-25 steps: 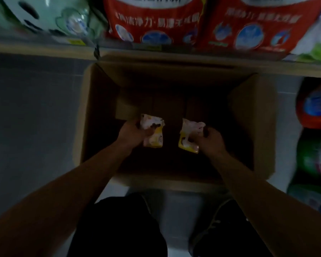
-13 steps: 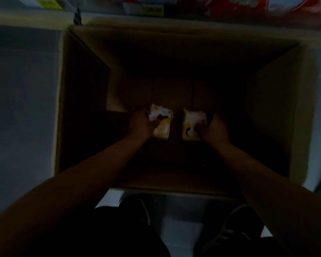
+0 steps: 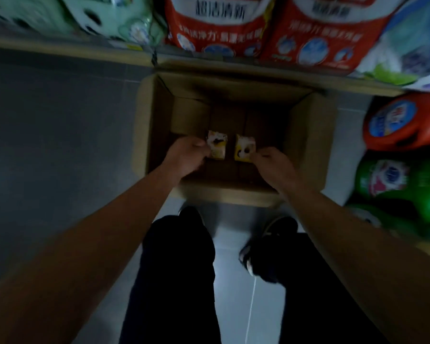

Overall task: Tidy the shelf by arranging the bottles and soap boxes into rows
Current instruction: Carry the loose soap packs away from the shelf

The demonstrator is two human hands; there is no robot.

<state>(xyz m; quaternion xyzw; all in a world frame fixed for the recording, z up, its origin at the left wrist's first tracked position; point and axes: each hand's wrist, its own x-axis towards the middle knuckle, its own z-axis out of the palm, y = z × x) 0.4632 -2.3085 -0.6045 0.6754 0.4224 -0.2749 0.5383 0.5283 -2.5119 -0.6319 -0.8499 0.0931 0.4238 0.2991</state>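
An open cardboard box [image 3: 310, 135] stands on the floor in front of me. Over its inside my left hand [image 3: 186, 155] grips a small white-and-yellow soap box [image 3: 217, 148]. My right hand [image 3: 271, 161] grips a second soap box [image 3: 244, 151] of the same kind. The two soap boxes are held side by side, a little apart. Fingers cover the outer edge of each one.
Red detergent bags [image 3: 258, 28] and a pale green pack [image 3: 104, 18] fill the shelf above the box. An orange bottle [image 3: 405, 122] and green bottles [image 3: 402, 184] lie at the right. Grey floor tiles [image 3: 60, 135] spread to the left. My legs and shoes [image 3: 268, 247] are below the box.
The view has pulled back and up, so the shelf goods show again. Both hands have risen a little within the box, still holding their soap boxes.
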